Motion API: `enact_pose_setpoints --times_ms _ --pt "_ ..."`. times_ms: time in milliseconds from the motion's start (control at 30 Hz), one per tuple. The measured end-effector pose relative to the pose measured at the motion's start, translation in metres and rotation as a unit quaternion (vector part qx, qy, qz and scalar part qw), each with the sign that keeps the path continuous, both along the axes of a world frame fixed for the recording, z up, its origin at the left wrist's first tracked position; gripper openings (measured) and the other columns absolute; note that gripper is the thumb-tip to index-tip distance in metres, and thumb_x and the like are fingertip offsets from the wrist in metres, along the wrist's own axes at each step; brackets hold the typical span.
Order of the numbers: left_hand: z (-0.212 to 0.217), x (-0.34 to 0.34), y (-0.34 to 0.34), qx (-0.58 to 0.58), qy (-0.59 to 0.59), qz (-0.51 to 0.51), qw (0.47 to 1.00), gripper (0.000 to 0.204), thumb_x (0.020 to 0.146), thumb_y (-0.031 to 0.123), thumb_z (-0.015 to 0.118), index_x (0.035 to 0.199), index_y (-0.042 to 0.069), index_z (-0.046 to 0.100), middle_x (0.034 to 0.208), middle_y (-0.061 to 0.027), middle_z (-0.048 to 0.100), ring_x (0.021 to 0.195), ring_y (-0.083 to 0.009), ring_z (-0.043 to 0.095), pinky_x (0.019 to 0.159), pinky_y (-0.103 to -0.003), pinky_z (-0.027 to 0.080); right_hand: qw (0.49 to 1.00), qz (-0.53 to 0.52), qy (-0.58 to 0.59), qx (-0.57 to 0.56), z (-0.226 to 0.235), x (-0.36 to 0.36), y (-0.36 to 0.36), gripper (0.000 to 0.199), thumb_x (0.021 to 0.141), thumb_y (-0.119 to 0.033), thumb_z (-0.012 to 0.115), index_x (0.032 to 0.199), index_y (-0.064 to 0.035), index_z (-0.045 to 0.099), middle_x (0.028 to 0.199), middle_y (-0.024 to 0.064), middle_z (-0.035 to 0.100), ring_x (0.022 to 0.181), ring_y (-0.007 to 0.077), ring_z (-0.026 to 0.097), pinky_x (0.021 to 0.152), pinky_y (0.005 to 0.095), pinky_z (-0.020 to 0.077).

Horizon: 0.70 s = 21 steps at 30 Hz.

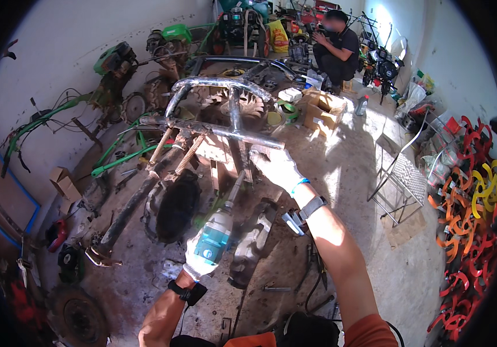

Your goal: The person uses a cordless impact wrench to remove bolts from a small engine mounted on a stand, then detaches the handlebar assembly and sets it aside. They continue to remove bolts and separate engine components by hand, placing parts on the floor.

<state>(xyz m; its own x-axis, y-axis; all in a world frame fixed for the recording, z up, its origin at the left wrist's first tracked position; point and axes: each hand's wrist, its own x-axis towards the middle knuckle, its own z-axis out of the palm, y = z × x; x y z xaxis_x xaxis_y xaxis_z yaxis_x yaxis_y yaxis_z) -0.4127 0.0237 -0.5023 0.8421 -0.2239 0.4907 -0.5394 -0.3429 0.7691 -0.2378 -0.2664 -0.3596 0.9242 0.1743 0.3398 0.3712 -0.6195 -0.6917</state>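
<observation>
My left hand (199,263), in a white glove, grips a teal and white power tool (215,234) whose long shaft points up at the joint of a dirty metal frame (219,130). My right hand (277,168), also gloved, rests on the frame's lower crossbar near its right end. The frame has a curved upper bar, two rusty springs (174,155) and a long tube running down to the left. A black rubber wheel (174,209) lies under the frame.
A person in black (335,49) crouches at the back among small tillers. An open cardboard box (322,110) stands behind the frame. Red, orange and yellow tiller blades (468,196) hang on the right wall. A wire rack (405,176) stands at right. Green machines line the left wall.
</observation>
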Motion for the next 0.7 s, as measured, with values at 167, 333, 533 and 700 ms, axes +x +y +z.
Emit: enact_pose_setpoints --times_ms 167,333,533,700 --pt "-0.007 -0.003 0.002 -0.002 -0.016 0.006 1.0 0.051 0.076 0.007 0.085 0.124 0.001 0.07 0.093 -0.0052 0.081 0.079 -0.0202 0.078 0.074 -0.033 0.062 0.995 0.087 -0.026 -0.045 -0.01 -0.013 -0.024 0.032 0.102 -0.03 0.07 0.125 -0.0077 0.077 0.111 0.0164 0.079 0.103 0.0322 0.077 0.093 0.0426 0.0586" --pt "-0.018 -0.006 0.007 -0.026 0.037 0.001 0.999 0.057 0.079 0.018 0.082 0.131 0.002 0.065 0.103 -0.0073 0.076 0.087 -0.0215 0.075 0.078 -0.034 0.061 0.964 0.142 0.067 -0.216 -0.029 -0.033 -0.058 0.031 0.103 -0.029 0.065 0.123 -0.0076 0.075 0.119 0.018 0.078 0.108 0.0419 0.073 0.095 0.0493 0.0572" --pt "-0.044 0.001 0.009 -0.18 0.207 -0.053 0.96 0.066 0.083 0.031 0.078 0.139 0.003 0.06 0.115 -0.0097 0.07 0.096 -0.023 0.07 0.082 -0.036 0.06 0.993 0.09 0.047 -0.057 -0.039 -0.009 -0.039 0.042 0.107 -0.031 0.057 0.143 -0.0096 0.064 0.136 0.0261 0.069 0.123 0.0445 0.068 0.104 0.0516 0.0547" --pt "-0.064 0.009 0.021 -0.446 0.402 -0.141 0.787 0.074 0.086 0.042 0.075 0.146 0.004 0.056 0.125 -0.0117 0.065 0.103 -0.0243 0.066 0.085 -0.037 0.059 0.996 0.07 0.054 0.034 -0.048 0.007 -0.026 0.043 0.109 -0.032 0.055 0.146 -0.0103 0.065 0.141 0.022 0.069 0.125 0.041 0.067 0.107 0.0472 0.054"
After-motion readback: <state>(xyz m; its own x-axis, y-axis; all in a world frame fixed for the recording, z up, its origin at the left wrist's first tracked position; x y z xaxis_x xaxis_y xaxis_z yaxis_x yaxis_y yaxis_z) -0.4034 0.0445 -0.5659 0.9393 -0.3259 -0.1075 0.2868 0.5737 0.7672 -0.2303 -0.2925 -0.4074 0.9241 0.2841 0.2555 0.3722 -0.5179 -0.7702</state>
